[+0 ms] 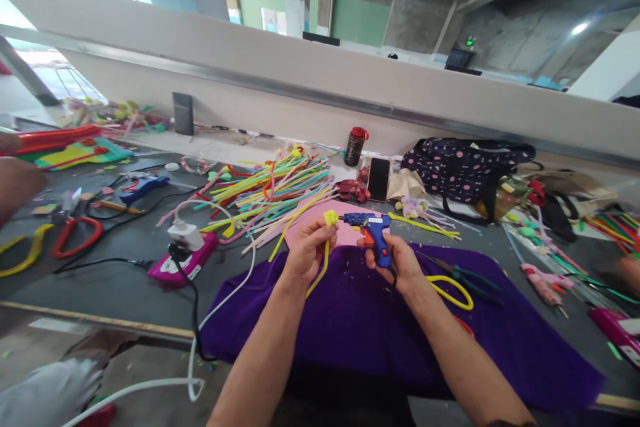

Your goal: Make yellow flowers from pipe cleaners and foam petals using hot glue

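Note:
My left hand (304,252) pinches a yellow pipe cleaner (326,260), whose upper end is bunched into a small head and whose stem hangs below my fingers. My right hand (404,267) is wrapped round the handle of a blue hot glue gun (381,240). Its nozzle points left and is at or very near the bunched yellow head; I cannot tell if they touch. Both hands are above a purple cloth (360,327) and a pink sheet (307,210). To the right of my right hand lie pliers (475,280) with dark green handles and a yellow-handled tool (457,288).
A pile of colored pipe cleaners (280,190) lies behind my hands, with a phone (379,180), a red-lidded bottle (355,147) and a patterned bag (465,167). Left are a magenta power strip (183,260), trailing cables and red-handled scissors (77,237). Other people's hands (17,187) show at both edges.

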Tool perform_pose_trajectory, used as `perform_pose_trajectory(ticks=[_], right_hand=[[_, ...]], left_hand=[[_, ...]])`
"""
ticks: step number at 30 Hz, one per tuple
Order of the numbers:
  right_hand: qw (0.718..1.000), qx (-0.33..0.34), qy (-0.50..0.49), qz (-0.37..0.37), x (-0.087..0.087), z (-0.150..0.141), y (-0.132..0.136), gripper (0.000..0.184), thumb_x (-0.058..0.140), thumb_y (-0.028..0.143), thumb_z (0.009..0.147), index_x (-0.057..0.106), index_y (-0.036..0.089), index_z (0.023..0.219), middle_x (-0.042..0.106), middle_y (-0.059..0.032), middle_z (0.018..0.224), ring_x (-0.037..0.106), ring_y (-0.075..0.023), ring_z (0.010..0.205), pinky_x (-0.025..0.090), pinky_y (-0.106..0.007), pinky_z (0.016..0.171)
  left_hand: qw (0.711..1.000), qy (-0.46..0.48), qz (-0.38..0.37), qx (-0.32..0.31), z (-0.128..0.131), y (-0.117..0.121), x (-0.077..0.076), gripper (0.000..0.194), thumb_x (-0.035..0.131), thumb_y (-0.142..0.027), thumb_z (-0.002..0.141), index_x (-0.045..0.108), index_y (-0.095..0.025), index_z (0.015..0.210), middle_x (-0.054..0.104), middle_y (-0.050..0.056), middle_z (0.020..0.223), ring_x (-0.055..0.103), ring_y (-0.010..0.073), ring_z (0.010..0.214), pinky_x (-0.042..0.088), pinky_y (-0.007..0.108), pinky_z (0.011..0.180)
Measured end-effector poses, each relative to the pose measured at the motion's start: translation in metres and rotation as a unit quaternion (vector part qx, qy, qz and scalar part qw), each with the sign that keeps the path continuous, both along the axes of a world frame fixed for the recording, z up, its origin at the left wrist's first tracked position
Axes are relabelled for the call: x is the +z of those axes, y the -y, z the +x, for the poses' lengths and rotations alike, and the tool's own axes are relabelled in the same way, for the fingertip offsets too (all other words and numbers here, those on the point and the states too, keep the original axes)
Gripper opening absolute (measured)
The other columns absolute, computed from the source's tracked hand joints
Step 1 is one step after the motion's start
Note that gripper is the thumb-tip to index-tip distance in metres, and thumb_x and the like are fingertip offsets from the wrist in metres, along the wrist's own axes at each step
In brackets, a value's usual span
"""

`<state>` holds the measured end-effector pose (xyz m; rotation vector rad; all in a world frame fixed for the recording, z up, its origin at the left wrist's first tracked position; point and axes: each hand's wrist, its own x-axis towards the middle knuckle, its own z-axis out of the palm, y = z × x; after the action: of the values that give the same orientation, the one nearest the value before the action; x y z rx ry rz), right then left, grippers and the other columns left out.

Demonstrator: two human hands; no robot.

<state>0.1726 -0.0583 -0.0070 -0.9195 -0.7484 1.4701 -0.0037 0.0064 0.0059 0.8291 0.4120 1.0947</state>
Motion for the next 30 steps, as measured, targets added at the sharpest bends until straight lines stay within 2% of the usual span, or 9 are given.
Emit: perform_pose_trajectory(ticks=[4,6,12,14,16,18,23,26,30], right_hand=[[1.0,-0.02,0.004,0.024,-0.008,0.004,-0.001,0.026,0.06,0.027,0.071,0.062,0.016,0.095,0.07,-0.0074,0.086,0.055,-0.0097,0.051,0.043,-0.02,0.045],[0.999,-0.022,0.005,0.024,-0.011,0.007,0.0,0.024,0.06,0.026,0.071,0.062,0.016,0.094,0.07,-0.0068,0.085,0.055,-0.0097,0.051,0.043,-0.02,0.045],[1.0,-0.005,0.017,0.001,-0.012,0.011,0.0,0.027,0.051,0.033,0.079,0.066,0.011,0.086,0.066,-0.0055,0.061,0.056,-0.0118,0.047,0.044,-0.021,0.046],[1.0,-0.01,0.019,-0.005,-0.015,0.01,-0.001,0.026,0.052,0.033,0.078,0.066,0.011,0.085,0.067,-0.0051,0.061,0.058,-0.0124,0.049,0.045,-0.021,0.048],[0.999,-0.025,0.018,-0.01,-0.02,0.01,-0.004,0.027,0.051,0.035,0.079,0.066,0.013,0.084,0.067,-0.0043,0.061,0.058,-0.0126,0.048,0.046,-0.022,0.049],[0.999,-0.043,0.013,-0.013,-0.024,0.009,-0.006,0.027,0.05,0.037,0.08,0.066,0.014,0.083,0.068,-0.0036,0.063,0.058,-0.0131,0.049,0.047,-0.023,0.051],[0.998,-0.067,-0.002,-0.012,-0.022,0.009,-0.005,0.023,0.053,0.034,0.08,0.065,0.015,0.084,0.07,-0.0039,0.073,0.059,-0.0129,0.051,0.048,-0.024,0.051],[0.998,-0.064,-0.009,-0.012,-0.014,0.008,-0.001,0.026,0.052,0.034,0.081,0.065,0.014,0.089,0.07,-0.0059,0.08,0.061,-0.0131,0.055,0.048,-0.023,0.051],[0.998,-0.056,-0.022,-0.011,-0.007,0.006,0.002,0.027,0.05,0.033,0.082,0.066,0.013,0.088,0.07,-0.0078,0.085,0.065,-0.0162,0.068,0.05,-0.025,0.062]], left_hand=[[1.0,-0.028,-0.008,-0.01,0.006,0.004,0.0,0.012,0.07,-0.018,0.06,0.061,-0.013,0.065,0.055,-0.001,0.056,0.045,0.0051,0.045,0.032,0.017,0.043],[0.999,-0.034,-0.011,-0.017,0.008,0.006,0.0,0.012,0.071,-0.018,0.06,0.061,-0.013,0.064,0.055,-0.002,0.054,0.046,0.0055,0.045,0.032,0.017,0.042],[0.998,-0.058,-0.013,-0.028,0.013,0.012,0.0,0.012,0.072,-0.018,0.059,0.061,-0.014,0.063,0.057,-0.002,0.056,0.047,0.0056,0.045,0.033,0.017,0.044],[0.995,-0.083,0.02,-0.047,0.015,0.016,-0.001,0.01,0.071,-0.019,0.06,0.062,-0.015,0.063,0.058,-0.001,0.057,0.049,0.0067,0.047,0.036,0.018,0.047],[0.985,-0.117,0.092,-0.085,0.017,0.021,0.0,0.008,0.07,-0.019,0.062,0.063,-0.015,0.062,0.061,0.002,0.06,0.053,0.0096,0.052,0.04,0.021,0.053],[0.964,-0.149,0.193,-0.104,0.019,0.026,0.001,0.005,0.068,-0.018,0.064,0.065,-0.015,0.061,0.065,0.005,0.069,0.058,0.0141,0.063,0.044,0.026,0.062],[0.88,-0.243,0.402,-0.074,0.024,0.034,0.001,0.009,0.061,-0.015,0.07,0.068,-0.019,0.067,0.066,0.008,0.098,0.06,0.021,0.09,0.045,0.034,0.079],[0.838,-0.28,0.464,-0.073,0.026,0.035,-0.003,0.012,0.058,-0.015,0.071,0.068,-0.021,0.07,0.063,0.008,0.11,0.059,0.0217,0.097,0.045,0.035,0.082],[0.81,-0.301,0.499,-0.063,0.029,0.035,-0.008,0.014,0.056,-0.014,0.072,0.068,-0.022,0.072,0.063,0.007,0.112,0.058,0.0212,0.1,0.043,0.036,0.088]])
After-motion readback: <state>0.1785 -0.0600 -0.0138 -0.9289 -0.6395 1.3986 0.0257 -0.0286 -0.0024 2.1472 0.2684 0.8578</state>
